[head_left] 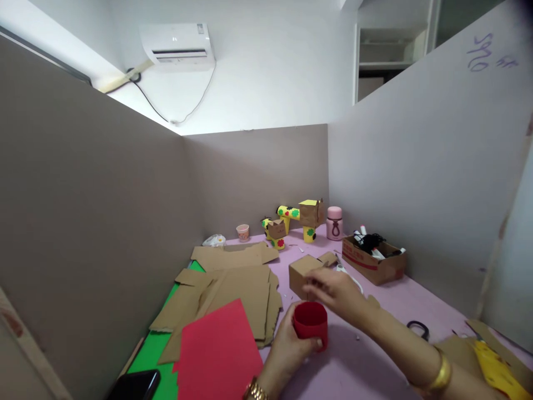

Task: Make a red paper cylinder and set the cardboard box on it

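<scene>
The left hand (287,347) holds a red cup (310,325) on the pink table (400,303). The right hand (339,294) reaches over the cup with loose, blurry fingers, so I cannot tell if it grips anything. A small box (303,272) sits just behind the right hand, and red paper (219,350) lies left of the left hand.

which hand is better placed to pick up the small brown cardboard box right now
Right. The right hand already reaches over the small brown cardboard box, fingers at its near edge. The left hand is busy gripping the red paper cylinder.
</scene>
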`<state>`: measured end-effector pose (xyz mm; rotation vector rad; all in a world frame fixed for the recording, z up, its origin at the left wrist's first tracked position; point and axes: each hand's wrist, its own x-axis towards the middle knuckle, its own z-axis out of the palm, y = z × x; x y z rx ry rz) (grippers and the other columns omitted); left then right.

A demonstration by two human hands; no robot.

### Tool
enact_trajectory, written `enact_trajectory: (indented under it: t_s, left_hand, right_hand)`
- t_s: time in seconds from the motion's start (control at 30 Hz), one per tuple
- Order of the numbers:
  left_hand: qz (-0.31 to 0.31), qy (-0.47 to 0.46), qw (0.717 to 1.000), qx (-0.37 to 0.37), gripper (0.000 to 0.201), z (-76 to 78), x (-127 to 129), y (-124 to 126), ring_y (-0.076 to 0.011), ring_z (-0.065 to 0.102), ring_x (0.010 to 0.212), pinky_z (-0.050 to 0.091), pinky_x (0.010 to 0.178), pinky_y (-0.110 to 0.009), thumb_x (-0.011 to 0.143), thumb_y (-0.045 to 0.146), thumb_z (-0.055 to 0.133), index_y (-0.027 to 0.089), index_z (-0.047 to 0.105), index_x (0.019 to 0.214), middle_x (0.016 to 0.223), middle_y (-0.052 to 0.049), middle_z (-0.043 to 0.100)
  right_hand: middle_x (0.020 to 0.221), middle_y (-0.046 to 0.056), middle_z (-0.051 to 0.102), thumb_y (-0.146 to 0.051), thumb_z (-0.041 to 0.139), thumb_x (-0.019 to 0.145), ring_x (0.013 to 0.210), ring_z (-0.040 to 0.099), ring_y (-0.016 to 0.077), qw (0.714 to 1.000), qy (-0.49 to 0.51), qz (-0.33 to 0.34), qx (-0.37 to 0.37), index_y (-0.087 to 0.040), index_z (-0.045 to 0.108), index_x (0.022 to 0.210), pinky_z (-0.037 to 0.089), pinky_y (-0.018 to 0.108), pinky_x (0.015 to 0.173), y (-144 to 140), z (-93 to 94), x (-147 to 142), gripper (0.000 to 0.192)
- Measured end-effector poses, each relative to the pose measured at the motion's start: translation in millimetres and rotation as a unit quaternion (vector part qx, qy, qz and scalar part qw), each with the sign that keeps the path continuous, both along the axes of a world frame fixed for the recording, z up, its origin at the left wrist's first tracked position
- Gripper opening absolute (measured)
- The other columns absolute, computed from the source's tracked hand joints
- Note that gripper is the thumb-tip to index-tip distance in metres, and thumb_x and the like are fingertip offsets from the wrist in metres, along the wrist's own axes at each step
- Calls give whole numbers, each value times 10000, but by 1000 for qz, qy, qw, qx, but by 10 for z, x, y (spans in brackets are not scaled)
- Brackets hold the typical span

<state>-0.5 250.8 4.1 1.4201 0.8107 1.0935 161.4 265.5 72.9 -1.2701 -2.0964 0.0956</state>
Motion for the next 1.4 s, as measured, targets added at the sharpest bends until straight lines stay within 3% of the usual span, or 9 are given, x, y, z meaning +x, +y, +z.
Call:
enact_trajectory:
  t_s: [0.1, 0.17, 0.27, 0.47, 0.7, 0.8, 0.93, 1.1, 1.4]
  left_hand:
    - [9, 5, 1000, 0, 572, -9, -4, -7, -175, 574, 804, 432, 694, -243, 493, 33, 698, 183, 573, 1031, 914, -26, 654]
    - [12, 7, 1000, 1, 581, 1, 1, -18, -178, 576, 821, 436, 718, -249, 497, 23, 688, 180, 569, 1043, 933, -31, 657]
    - [18, 9, 1000, 2, 595, 31, 13, -37, -177, 574, 857, 433, 766, -253, 507, 1, 663, 185, 558, 1063, 970, -31, 654]
    - [15, 8, 1000, 12, 563, 51, 33, -46, -192, 579, 861, 437, 769, -269, 515, 35, 678, 174, 558, 1047, 968, -52, 659]
    - [15, 23, 999, 24, 564, 16, 20, -29, -212, 582, 924, 443, 823, -297, 542, 58, 693, 177, 545, 1073, 1025, -70, 657]
    - [28, 34, 999, 29, 569, 29, 24, -43, -203, 586, 917, 439, 827, -291, 537, 32, 681, 182, 552, 1071, 1014, -60, 663]
    - [44, 51, 997, 36, 507, 66, 53, -68, -200, 601, 852, 464, 751, -285, 557, 54, 684, 174, 559, 1034, 962, -53, 673]
    - [62, 91, 993, 49, 347, 65, 92, -84, -214, 619, 837, 485, 722, -301, 633, 192, 748, 169, 607, 948, 927, -52, 691]
    - [77, 134, 985, 71, 221, -61, 115, -34, -175, 626, 854, 530, 744, -370, 866, 302, 570, 154, 598, 1028, 1019, -45, 638]
  right_hand:
    - [1240, 165, 536, -432, 359, 938, 1046, 590, 231, 978, 152, -139, 24, -161, 360, 1321, 493, 400, 835, 117, -141, 153, 470]
    - [1359, 230, 418, -516, 490, 840, 1188, 500, 319, 958, 212, -193, 14, -138, 202, 1406, 459, 478, 892, 228, -296, 202, 739]
    - [1445, 266, 306, -512, 668, 674, 1320, 332, 382, 946, 249, -206, -5, -106, 137, 1437, 359, 527, 1001, 372, -518, 141, 1014]
    - [1477, 243, 269, -360, 771, 561, 1372, 212, 373, 936, 288, -203, 15, -111, 62, 1457, 267, 504, 1070, 497, -671, -178, 1170]
    - [1467, 282, 261, -323, 713, 646, 1364, 235, 375, 917, 336, -212, 30, -70, 52, 1452, 285, 531, 1052, 363, -391, -219, 1073]
    - [1524, 229, 149, -382, 708, 661, 1384, 197, 341, 910, 350, -219, 43, -135, -20, 1460, 267, 522, 1067, 59, -82, -165, 1109]
    - [1511, 159, 246, -408, 766, 588, 1351, 282, 349, 922, 331, -203, 13, -249, 16, 1471, 307, 556, 1035, -477, 198, -182, 1170]
    - [1506, 134, 258, -440, 771, 573, 1367, 235, 349, 929, 297, -219, -11, -269, 44, 1471, 276, 569, 1051, -858, 154, -277, 1168]
    - [1485, 162, 278, -428, 781, 594, 1344, 264, 339, 920, 311, -235, 32, -239, 82, 1468, 306, 544, 1032, -828, 32, -425, 1135]
